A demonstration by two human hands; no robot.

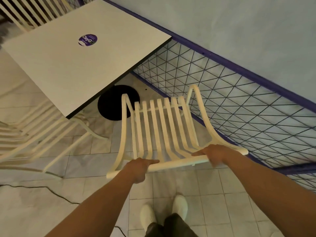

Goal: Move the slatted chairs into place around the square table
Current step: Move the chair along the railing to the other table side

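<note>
Cream-coloured slatted chair (162,127) stands on the tiled floor (196,185) with its seat front pointing toward the near corner of the square table (77,65). It sits close to the table's black round base (112,103) and is not yet tucked under the top. A mesh fence (239,108) runs just beside the chair's right side.

Both hands are on the top rail (177,163), well apart.
- Left hand (138,168): index finger lies straight along the rail, and the other fingers curl round it.
- Right hand (215,154): wrapped over the rail with 1 digit stretched along it. Blur hides the rest, so I cannot tell how far under they reach.

Assessment: the frame is thin and curved, probably light and stiff. The smooth finish may be slippery. The narrow slats are poor holding points, while the rail, taken at 2 spaced places, should give steering control. The legs could catch on the tile joints or the fence.

2 more chairs are noted, 1 at the left side (34,130) and 1 at the far side (22,12).
</note>
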